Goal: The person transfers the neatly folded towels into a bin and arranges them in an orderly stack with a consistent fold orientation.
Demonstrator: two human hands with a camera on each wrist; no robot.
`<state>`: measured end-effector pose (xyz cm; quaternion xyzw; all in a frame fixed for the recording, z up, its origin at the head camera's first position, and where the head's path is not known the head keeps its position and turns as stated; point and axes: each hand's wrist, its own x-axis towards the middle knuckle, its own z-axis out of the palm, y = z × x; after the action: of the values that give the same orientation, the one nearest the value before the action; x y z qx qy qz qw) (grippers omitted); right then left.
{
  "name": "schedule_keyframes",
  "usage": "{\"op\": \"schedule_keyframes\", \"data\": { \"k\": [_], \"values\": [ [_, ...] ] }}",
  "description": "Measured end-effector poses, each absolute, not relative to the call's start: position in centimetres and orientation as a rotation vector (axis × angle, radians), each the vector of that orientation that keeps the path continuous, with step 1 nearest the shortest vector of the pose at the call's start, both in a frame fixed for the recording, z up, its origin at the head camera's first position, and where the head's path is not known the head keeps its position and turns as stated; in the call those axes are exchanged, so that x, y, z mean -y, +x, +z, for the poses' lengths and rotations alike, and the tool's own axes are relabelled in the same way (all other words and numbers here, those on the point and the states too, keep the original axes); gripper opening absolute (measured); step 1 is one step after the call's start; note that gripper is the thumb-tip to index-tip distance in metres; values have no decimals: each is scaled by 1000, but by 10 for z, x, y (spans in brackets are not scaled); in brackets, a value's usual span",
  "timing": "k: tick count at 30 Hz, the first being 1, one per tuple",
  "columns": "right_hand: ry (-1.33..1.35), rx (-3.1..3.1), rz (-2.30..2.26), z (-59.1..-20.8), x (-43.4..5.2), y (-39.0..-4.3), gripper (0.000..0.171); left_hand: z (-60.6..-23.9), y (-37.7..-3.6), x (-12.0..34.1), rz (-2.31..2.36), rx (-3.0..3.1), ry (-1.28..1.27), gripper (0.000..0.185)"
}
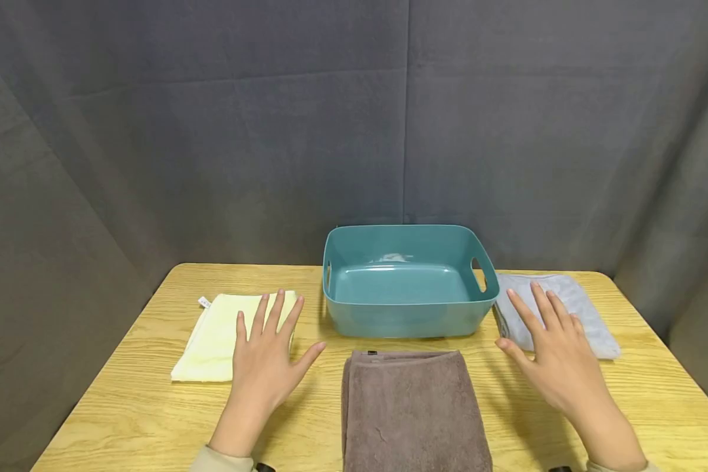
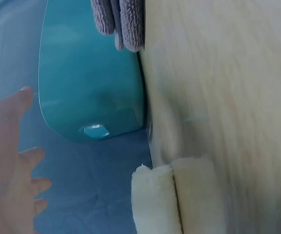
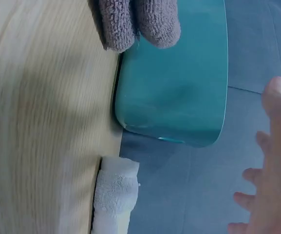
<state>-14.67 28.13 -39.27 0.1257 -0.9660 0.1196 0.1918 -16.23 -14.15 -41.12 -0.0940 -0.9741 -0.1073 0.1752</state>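
My left hand (image 1: 265, 364) is spread with straight fingers over the right part of a folded pale yellow towel (image 1: 212, 341), holding nothing. On the other side my right hand (image 1: 560, 360), fingers also spread, hovers by a folded light grey towel (image 1: 587, 314) and hides part of it. Between the hands a folded brown towel (image 1: 415, 413) lies at the near side of the table, cut off by the view's lower edge. Behind it stands a teal plastic basin (image 1: 401, 321) with handle holes and nothing inside. In both wrist views the fingers stand apart from the towels.
The wooden table (image 1: 124, 419) has rounded far corners. Dark grey curtain cloth (image 1: 271, 131) hangs right behind it and along both sides. A small white tag (image 1: 204, 302) sticks out of the yellow towel's far left corner. The basin's right end borders the grey towel.
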Motion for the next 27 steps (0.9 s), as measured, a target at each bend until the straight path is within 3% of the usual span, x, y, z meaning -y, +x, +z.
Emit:
{"op": "schedule_keyframes", "data": {
  "k": [27],
  "values": [
    [672,2653,638,-355,-209,-143,74,-404,-147,188,-330,2823,-319,77]
  ]
}}
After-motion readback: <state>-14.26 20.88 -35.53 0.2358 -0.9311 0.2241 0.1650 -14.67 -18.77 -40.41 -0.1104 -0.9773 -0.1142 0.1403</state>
